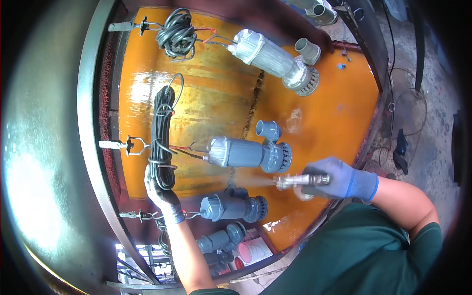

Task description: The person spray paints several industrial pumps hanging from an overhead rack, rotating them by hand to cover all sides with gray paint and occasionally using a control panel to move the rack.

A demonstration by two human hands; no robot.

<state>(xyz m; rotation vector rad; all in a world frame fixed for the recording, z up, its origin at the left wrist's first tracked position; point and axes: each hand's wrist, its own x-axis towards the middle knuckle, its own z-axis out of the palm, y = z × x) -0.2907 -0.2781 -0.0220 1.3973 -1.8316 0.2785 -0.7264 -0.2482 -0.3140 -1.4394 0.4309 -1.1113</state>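
Observation:
My right hand [335, 178], in a grey-blue glove, is closed around a metal spray gun [295, 182]. A pale mist leaves the gun's nozzle toward the left, beside a blue-grey submersible pump [246, 153] hung from a hook [130, 145]. My gloved left hand [166, 199] grips the end of the coiled black cable [162, 132] that belongs to this pump; its fingers are partly hidden behind the coil. The pump has a ribbed cap, a side outlet and a slotted base. The gun is apart from the pump.
A silvery pump [270, 54] hangs farther off with its own black cable coil [177, 34]. Nearer me are more blue-grey pumps [233, 208] in the row. Behind them stands an orange-yellow coated booth wall [324, 113]. A pink-white bucket [254, 250] stands low down; a hose [420, 54] runs at right.

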